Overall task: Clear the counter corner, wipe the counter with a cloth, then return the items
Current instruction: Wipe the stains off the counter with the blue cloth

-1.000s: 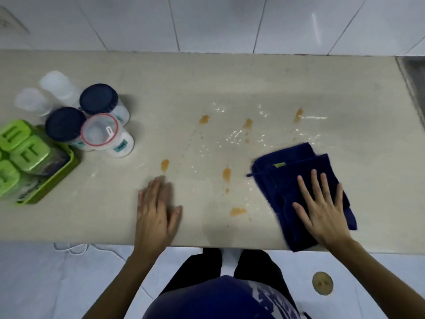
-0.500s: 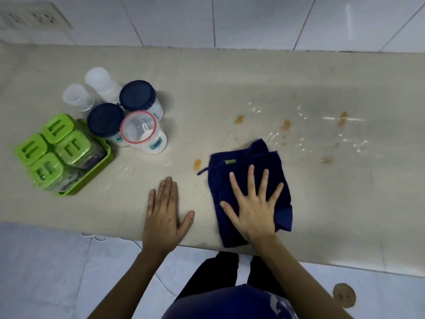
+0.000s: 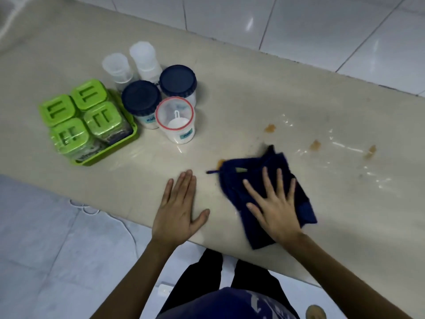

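Note:
A dark blue cloth (image 3: 231,180) lies folded on the beige counter (image 3: 230,77) near its front edge. My right hand (image 3: 273,208) presses flat on the cloth with fingers spread. The cloth's far left corner touches an orange stain (image 3: 222,161). Three more orange stains (image 3: 270,128) (image 3: 315,145) (image 3: 369,151) and wet streaks sit beyond and right of the cloth. My left hand (image 3: 178,210) rests flat and empty on the counter, just left of the cloth.
At the left stands a green tray (image 3: 110,149) with several green-lidded boxes (image 3: 78,111). Beside it are two dark-lidded jars (image 3: 141,97) (image 3: 177,80), a red-rimmed jar (image 3: 174,113) and two translucent white containers (image 3: 117,65) (image 3: 142,54). A tiled wall (image 3: 299,24) backs the counter.
My right hand slid the cloth leftward across the counter, and the stains near the front edge are gone. My left hand stayed planted. The view swung left and tilted.

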The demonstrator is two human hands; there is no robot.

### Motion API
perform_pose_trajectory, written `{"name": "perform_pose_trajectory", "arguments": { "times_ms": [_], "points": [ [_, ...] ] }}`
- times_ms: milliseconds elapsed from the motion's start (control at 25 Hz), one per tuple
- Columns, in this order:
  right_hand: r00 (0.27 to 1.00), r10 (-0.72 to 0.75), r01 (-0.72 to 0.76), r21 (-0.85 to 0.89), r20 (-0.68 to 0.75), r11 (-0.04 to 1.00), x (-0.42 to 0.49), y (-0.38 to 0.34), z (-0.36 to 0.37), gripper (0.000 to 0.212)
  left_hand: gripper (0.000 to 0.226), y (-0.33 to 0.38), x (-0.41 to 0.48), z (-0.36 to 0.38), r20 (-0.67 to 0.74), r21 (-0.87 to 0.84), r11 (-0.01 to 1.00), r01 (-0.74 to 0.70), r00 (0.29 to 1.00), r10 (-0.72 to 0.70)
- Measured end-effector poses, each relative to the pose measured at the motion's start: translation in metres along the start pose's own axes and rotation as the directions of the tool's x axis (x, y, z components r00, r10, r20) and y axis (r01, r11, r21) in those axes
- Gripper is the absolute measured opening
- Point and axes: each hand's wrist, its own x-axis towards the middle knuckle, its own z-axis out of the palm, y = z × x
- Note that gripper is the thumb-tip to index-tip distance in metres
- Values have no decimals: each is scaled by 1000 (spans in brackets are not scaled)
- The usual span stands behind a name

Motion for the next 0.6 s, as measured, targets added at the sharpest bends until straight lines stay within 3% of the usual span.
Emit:
{"name": "perform_pose_trajectory", "arguments": {
  "times_ms": [120,240,320,440,520,600],
  "points": [
    [973,-228,227,-50,-23,973,47,-66,2,56,67,-4,-1,1,-90,-222,970,97,989,-119],
    [959,-284,281,-79,-28,956,54,-38,2,54,59,-5,1,1,-153,-285,940,187,959,-237],
    [983,-178,175,-58,-40,983,42,20,-1,53,60,-4,4,2,-151,-218,960,177,965,-212],
    [985,170,-170,51,14,984,15,105,-12,65,59,-5,3,5,-156,-182,970,161,969,-190],
    [943,331,-332,58,30,942,5,118,-15,71,56,-6,2,6,-176,-215,960,178,960,-217],
    [934,358,-358,29,14,933,10,89,-11,68,54,-6,3,6,-196,-264,943,202,946,-257]
  ]
}}
